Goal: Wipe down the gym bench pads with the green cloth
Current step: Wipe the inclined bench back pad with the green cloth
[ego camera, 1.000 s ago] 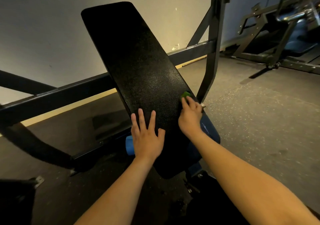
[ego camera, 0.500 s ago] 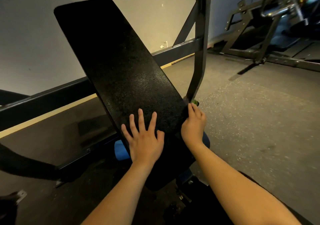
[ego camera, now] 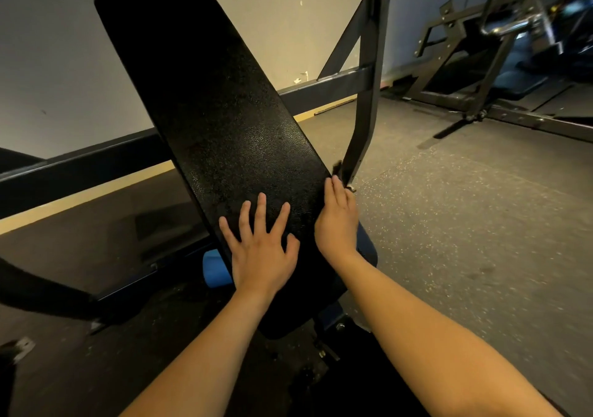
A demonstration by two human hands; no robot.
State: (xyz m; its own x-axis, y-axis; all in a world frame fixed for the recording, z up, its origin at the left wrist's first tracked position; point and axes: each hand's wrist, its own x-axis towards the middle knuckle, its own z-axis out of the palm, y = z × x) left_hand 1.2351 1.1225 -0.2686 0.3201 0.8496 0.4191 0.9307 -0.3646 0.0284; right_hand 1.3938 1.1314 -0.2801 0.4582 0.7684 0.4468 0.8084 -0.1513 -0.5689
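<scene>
green cloth hidden, far machine [ego camera: 500,41] blurred

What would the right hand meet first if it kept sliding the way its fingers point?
Probably the dark metal upright just beyond the right hand, beside the pad edge; depth is unclear.

The surface is a long black textured vinyl bench pad [ego camera: 211,102], narrow with rounded corners and tilted up, its far end raised toward the pale wall and its near end low. Its grain catches the light around the middle. Directly on its lower part lies the left hand [ego camera: 261,249], palm down with fingers spread flat. The right hand [ego camera: 337,221] lies along the pad's right edge, fingers straight and together, tips reaching toward a dark metal upright [ego camera: 362,134] that stands just beside that edge. Under the pad's near end, a blue foam roller [ego camera: 215,269] shows at the left. The bench stands on a grey speckled rubber floor [ego camera: 449,224].
</scene>
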